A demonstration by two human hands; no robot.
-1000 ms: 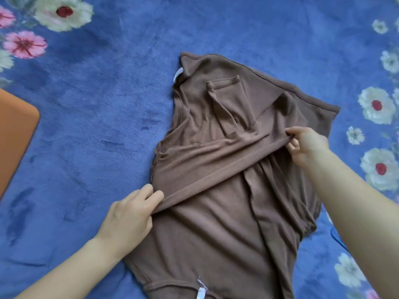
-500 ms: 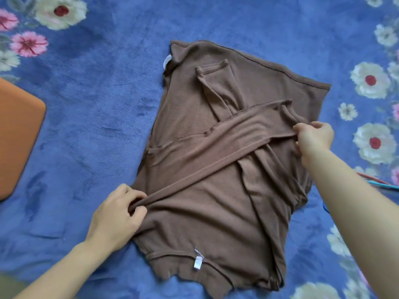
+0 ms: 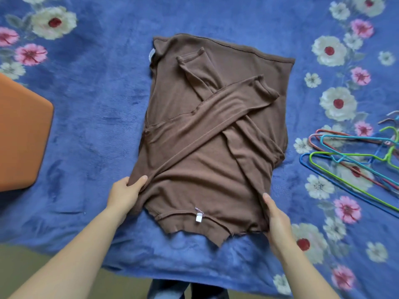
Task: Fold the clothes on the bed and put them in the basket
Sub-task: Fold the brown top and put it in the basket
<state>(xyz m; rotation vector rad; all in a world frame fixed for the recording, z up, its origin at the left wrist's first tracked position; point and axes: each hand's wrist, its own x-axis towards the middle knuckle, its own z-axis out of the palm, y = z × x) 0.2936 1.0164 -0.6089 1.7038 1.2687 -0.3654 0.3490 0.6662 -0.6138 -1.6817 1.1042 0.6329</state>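
Brown long-sleeved top [image 3: 205, 130] lies flat on the bed's blue floral blanket [image 3: 97, 104], roughly mid-bed, neck end nearest the person. Both sleeves are folded in & crossed over the body: one sleeve [image 3: 216, 117] runs diagonally from lower L to upper R, on top of the other sleeve [image 3: 198, 72], whose cuff points up toward the far hem. Small white tag [image 3: 198, 217] sits at the collar edge.

Left hand [image 3: 126, 194] grips the top's near-left edge, thumb over the cloth, fingers tucked beneath. Right hand [image 3: 277, 216] holds the near-right edge the same way: thumb on top, fingers hidden under the fabric.

To the R, well apart from the top, a loose pile of coloured wire hangers [image 3: 349, 160] on the blanket. Far L, an orange object w/ a rounded corner [image 3: 21, 134]; can't tell what it is.
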